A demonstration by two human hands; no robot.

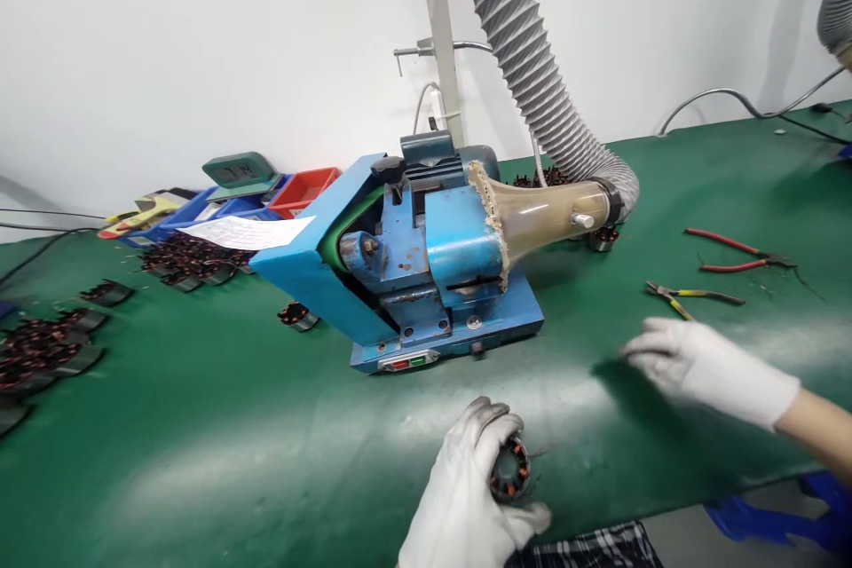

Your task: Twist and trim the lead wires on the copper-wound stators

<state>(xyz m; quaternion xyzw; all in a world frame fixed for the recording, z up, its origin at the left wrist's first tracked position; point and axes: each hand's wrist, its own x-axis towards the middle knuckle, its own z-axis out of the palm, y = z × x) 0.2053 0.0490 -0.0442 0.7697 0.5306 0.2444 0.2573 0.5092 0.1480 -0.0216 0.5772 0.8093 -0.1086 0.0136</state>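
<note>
My left hand [466, 488], in a white glove, grips a small ring-shaped motor stator [509, 469] near the front edge of the bench. Copper windings show around the stator's open centre, and thin wire ends stick out on its right. Above the bench at the right, my gloved right hand [698, 368] is slightly blurred, its fingers loosely bent and apart, with nothing visible in them. Just beyond it lie yellow-handled pliers [692, 295]. Red-handled cutters [738, 253] rest farther back, with fine wire scraps by their jaws.
A blue belt-driven machine [399, 257] stands mid-bench, joined to a grey ribbed hose [532, 44]. Piles of stators [46, 351] lie at the left. Behind them are blue bins [200, 213], a red bin [303, 189] and a paper sheet [246, 232]. A blue stool [785, 515] is below right.
</note>
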